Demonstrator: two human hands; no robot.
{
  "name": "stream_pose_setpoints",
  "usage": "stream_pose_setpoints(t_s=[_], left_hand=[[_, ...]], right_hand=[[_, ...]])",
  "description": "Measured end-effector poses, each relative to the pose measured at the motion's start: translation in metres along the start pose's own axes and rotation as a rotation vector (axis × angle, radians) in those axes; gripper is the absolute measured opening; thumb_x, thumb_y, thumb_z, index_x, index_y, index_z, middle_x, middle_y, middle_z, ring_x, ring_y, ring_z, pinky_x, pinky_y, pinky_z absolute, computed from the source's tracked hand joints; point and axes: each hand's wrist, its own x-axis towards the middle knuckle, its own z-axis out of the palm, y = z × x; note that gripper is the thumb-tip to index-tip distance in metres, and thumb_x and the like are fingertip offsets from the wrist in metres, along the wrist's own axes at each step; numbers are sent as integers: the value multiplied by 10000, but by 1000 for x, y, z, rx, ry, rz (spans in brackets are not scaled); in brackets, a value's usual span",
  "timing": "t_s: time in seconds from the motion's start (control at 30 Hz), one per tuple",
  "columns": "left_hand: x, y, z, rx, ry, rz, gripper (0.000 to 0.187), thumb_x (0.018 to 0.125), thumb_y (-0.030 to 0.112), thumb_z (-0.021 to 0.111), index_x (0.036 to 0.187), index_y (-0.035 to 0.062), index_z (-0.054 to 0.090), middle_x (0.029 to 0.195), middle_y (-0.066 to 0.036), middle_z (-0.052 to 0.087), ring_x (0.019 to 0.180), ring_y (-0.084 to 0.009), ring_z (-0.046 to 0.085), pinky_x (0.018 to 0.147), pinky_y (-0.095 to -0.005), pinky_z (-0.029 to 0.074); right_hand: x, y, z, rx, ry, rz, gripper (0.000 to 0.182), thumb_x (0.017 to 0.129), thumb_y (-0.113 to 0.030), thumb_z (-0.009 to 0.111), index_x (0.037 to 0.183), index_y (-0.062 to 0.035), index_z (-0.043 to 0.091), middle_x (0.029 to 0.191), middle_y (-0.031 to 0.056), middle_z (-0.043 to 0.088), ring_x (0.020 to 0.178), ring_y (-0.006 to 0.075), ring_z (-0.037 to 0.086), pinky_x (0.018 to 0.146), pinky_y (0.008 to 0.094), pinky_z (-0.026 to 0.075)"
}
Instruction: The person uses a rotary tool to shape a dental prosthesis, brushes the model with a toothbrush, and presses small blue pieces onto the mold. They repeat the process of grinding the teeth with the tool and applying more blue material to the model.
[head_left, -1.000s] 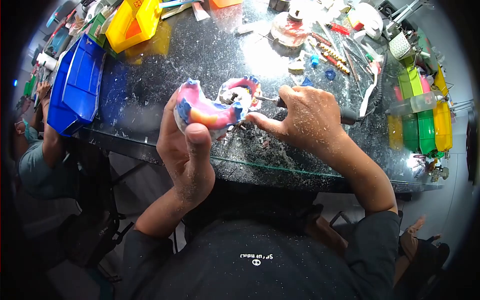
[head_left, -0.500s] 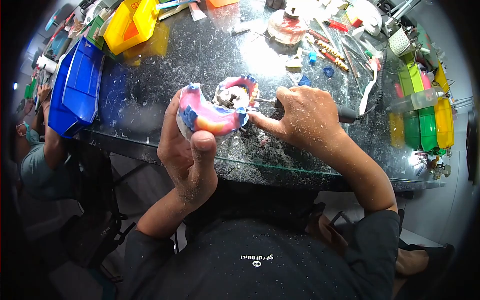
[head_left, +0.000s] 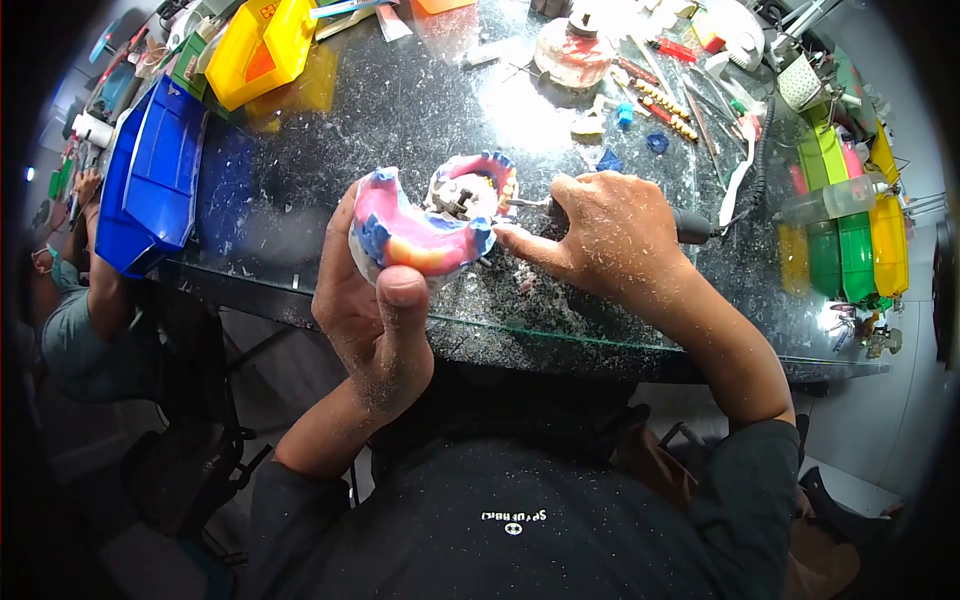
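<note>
My left hand (head_left: 375,315) grips a dental model (head_left: 430,250), thumb pressed on its near side. The model is a horseshoe-shaped arch of pink material with blue patches at the ends and along the rim, and yellowish teeth in front. Just behind it is a second pink arch (head_left: 505,165) with a row of teeth and blue bits, a dark metal fitting in its middle. My right hand (head_left: 625,230) is closed round a dark rotary handpiece (head_left: 693,227). Its thin metal tip (head_left: 530,202) points left, close to the second arch's teeth. White dust speckles both hands.
A blue bin (head_left: 150,180) and a yellow bin (head_left: 262,55) stand at left. A stained jar (head_left: 575,52), tooth strips (head_left: 665,108) and several tools lie at the back. Stacked coloured bins (head_left: 855,250) are at right. A person's arm (head_left: 105,280) shows far left.
My left hand and the model have shifted slightly left, and the model is tilted a little differently. The right hand and handpiece stay almost in place.
</note>
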Motion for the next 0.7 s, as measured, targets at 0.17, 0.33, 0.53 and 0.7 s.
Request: stream_pose_setpoints(t_s=[0.17,0.33,0.53,0.7], left_hand=[[-1,0,-1,2,-13,1,837,877,535,582,1312,-145,359,1181,-158,520,1075,-163,508,933,-299,410],[-1,-1,-2,27,-14,26,814,887,527,571,1301,-144,372,1173,-160,522,1069,-168,514,931,-301,414],[0,-2,-2,41,-12,47,794,898,513,564,1298,-146,374,1172,-161,521,1068,-167,515,928,-299,415],[0,0,0,16,-13,42,798,899,512,563,1304,-148,368,1160,-156,532,1060,-162,517,927,-298,415]], right_hand=[[-1,-1,-1,-5,-8,-11,733,801,-701,505,694,2,683,586,159,627,570,299,667,526,375,530],[-1,0,1,-3,-4,-11,730,803,-701,502,695,-2,681,585,156,627,565,293,666,521,373,529],[-1,1,3,19,-12,-12,731,800,-709,501,699,-8,683,591,153,630,569,287,667,516,372,528],[-1,0,1,8,-7,-11,737,801,-713,495,698,-8,682,592,154,630,574,287,668,517,373,528]])
